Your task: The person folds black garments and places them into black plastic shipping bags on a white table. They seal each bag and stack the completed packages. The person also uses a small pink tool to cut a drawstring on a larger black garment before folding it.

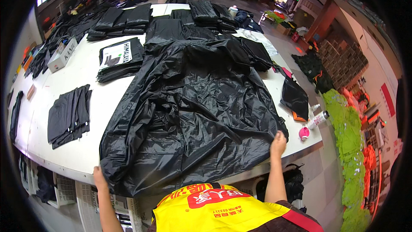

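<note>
A wide, glossy black raincoat (201,107) lies spread and wrinkled over the table, its lower hem hanging at the near edge. My left hand (100,178) is closed on its near left corner. At the near right corner, my right hand (278,145) grips the hem with the thumb on top. Between the two hands the fabric is loosely stretched, with many creases. Its far end overlaps folded black garments (165,30), so where it ends there is hard to make out.
The white table (103,99) carries stacks of folded black garments (71,114), packaged ones (118,58) and a white box (62,55). A bottle (318,119) and pink roll (304,133) stand near the right edge. Lime-green garments (343,146) are heaped to the right. Crates (88,202) sit underneath.
</note>
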The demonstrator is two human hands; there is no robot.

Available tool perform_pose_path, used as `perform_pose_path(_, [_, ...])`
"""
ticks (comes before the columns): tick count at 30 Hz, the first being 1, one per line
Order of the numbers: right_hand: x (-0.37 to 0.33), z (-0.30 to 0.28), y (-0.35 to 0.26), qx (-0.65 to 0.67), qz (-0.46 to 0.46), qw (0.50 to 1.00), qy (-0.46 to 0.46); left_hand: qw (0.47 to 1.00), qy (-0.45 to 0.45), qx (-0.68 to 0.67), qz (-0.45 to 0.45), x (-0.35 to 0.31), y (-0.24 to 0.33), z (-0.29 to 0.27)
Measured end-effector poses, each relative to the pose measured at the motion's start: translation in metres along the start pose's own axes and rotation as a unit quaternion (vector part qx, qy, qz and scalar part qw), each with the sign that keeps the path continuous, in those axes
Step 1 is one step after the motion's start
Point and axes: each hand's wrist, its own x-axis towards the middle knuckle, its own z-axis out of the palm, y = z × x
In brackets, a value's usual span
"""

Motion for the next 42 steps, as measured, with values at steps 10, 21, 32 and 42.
perform_pose_path(10, [-0.001,0.012,-0.012,0.527,0.221,0.820,0.032,0.981,0.160,0.046,-0.100,0.087,0.053,-0.131])
perform_pose_path(21, [-0.236,-0.041,-0.228,0.303,-0.484,0.608,-0.552,0.841,-0.240,-0.226,0.429,-0.053,0.383,0.003])
perform_pose_path(32, [-0.102,-0.084,0.026,-0.126,0.171,0.977,-0.030,0.879,-0.239,-0.142,0.386,-0.058,0.346,0.071])
perform_pose_path(42, [-0.089,-0.097,-0.109,0.596,0.271,0.702,-0.280,0.754,-0.392,-0.400,0.344,-0.165,0.477,-0.028])
